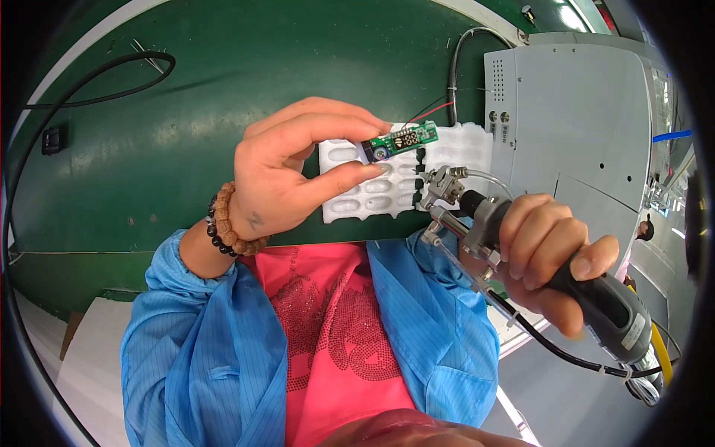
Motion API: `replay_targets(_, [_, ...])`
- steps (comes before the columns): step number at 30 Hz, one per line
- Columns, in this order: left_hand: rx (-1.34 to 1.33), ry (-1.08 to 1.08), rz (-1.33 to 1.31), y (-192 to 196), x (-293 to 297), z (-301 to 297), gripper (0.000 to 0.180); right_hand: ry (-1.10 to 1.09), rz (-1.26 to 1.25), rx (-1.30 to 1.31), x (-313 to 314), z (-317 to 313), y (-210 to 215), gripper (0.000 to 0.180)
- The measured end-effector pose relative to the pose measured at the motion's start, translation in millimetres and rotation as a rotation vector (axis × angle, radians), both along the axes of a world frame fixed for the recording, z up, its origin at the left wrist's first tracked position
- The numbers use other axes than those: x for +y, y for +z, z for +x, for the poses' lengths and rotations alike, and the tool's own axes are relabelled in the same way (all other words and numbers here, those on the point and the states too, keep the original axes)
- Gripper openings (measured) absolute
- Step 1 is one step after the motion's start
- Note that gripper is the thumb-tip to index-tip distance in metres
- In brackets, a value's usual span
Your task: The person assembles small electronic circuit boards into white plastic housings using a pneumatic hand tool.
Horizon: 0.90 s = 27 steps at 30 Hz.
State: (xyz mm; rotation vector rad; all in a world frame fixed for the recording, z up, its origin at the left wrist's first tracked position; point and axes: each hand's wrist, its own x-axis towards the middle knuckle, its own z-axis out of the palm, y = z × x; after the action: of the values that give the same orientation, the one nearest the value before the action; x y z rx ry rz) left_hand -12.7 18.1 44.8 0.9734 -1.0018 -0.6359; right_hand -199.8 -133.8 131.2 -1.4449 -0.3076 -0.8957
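My left hand [287, 153] pinches a small green circuit board [406, 140] by its left end, between thumb and fingers. The board carries a small display, and a red and a black wire rise from it. In my right hand [551, 257] is a black-handled auto-feed screwdriver [605, 309] with a metal head and hoses. Its head points left and lies just below and right of the board; they look apart. Under the board sits a white moulded tray [333, 208] with oval hollows, and small dark parts line its middle.
A grey metal machine box [566, 119] stands at the right, with a grey cable [453, 74] behind the tray. On the green bench [298, 52], a black cable [104, 71] loops at the left near a small black block [53, 140]. A black hose [544, 341] trails from the screwdriver.
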Motion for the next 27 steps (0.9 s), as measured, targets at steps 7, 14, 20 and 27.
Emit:
replay_targets(7, [-0.019,0.021,0.002,-2.7,0.2,1.8,0.035,0.000,0.013,0.016,0.0,1.4,0.3,0.048])
replay_targets(14, [-0.073,0.099,0.039,-6.2,0.8,2.3,0.033,-0.003,0.011,0.039,0.7,3.5,1.1,0.049])
replay_targets(20, [-0.123,0.140,0.002,-7.7,0.0,3.1,0.035,-0.004,0.013,0.031,0.9,4.4,-1.2,0.049])
replay_targets(27, [-0.119,0.156,0.021,-7.9,-0.7,1.6,0.035,-0.006,0.010,0.047,1.0,1.5,0.1,0.050])
